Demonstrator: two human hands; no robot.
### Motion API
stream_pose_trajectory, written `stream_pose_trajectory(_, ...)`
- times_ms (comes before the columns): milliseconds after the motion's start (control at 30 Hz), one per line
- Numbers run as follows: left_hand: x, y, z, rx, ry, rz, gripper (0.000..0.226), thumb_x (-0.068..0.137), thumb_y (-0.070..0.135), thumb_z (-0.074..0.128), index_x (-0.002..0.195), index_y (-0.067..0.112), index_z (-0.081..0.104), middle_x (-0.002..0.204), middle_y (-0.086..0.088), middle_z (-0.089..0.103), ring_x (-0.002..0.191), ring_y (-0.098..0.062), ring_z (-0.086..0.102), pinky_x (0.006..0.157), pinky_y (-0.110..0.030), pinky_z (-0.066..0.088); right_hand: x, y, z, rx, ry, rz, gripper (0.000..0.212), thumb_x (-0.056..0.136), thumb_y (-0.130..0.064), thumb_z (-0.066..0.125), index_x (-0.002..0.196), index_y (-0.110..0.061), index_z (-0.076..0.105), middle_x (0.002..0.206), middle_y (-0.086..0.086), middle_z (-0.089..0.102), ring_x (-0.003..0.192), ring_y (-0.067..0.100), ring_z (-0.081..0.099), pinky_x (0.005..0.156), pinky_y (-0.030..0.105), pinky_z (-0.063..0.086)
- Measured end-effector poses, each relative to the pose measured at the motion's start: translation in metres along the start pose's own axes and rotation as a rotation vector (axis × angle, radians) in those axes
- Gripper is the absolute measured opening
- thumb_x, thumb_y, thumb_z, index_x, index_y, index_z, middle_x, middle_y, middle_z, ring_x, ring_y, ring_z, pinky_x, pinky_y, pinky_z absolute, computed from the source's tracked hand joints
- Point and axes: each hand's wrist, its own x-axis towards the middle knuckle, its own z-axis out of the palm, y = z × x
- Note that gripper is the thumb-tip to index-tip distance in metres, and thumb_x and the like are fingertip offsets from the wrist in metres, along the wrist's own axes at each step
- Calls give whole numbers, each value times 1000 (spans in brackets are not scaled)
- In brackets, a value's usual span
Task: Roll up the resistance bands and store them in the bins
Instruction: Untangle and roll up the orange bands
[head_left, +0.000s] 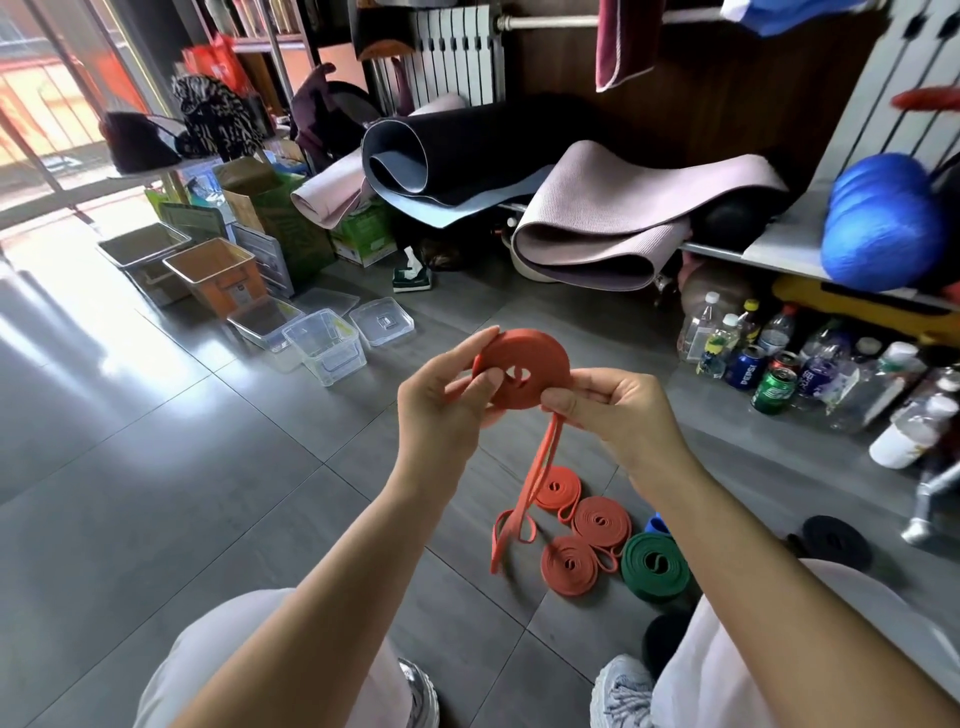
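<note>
I am seeing the left hand (441, 410) pinching the orange band roll (519, 358) at 9 o'clock, the right hand (613, 410) gripping it at 4, its tail (546, 447) hanging toward 6 o'clock.

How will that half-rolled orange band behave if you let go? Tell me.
Likely floppy: the loose tail of the orange band hangs limp to the floor. Its rolled part would probably spring loose, since the left hand and right hand both pinch it.
</note>
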Motion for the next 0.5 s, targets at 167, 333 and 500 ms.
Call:
stream_pose_trajectory(167,-2,-8,10,-73,-14,-92,36,86,-7,58,100,26,62,104,-10,63,85,-21,67,70,-40,59,3,5,-1,41,32,1,21,67,-17,74,87,-22,72,78,-4,75,75,8,70,68,18,55)
stream_pose_trajectory(333,8,-13,-4,747,-148,260,46,80,6,67,120,23,51,117,10,48,103,-11,54,85,-24,45,3,11,-5,-263,-18,-55,27,73,-6,76,81,-31,72,76,-11,73,75,8,70,72,23,54)
stream_pose_trajectory(500,8,-18,-14,979,-357,494,42,85,4,54,121,24,63,114,1,61,99,-19,60,84,-26,48,0,16,-9,-353,-88,-26,33,74,-4,76,78,-36,71,77,-9,74,76,9,71,76,26,55)
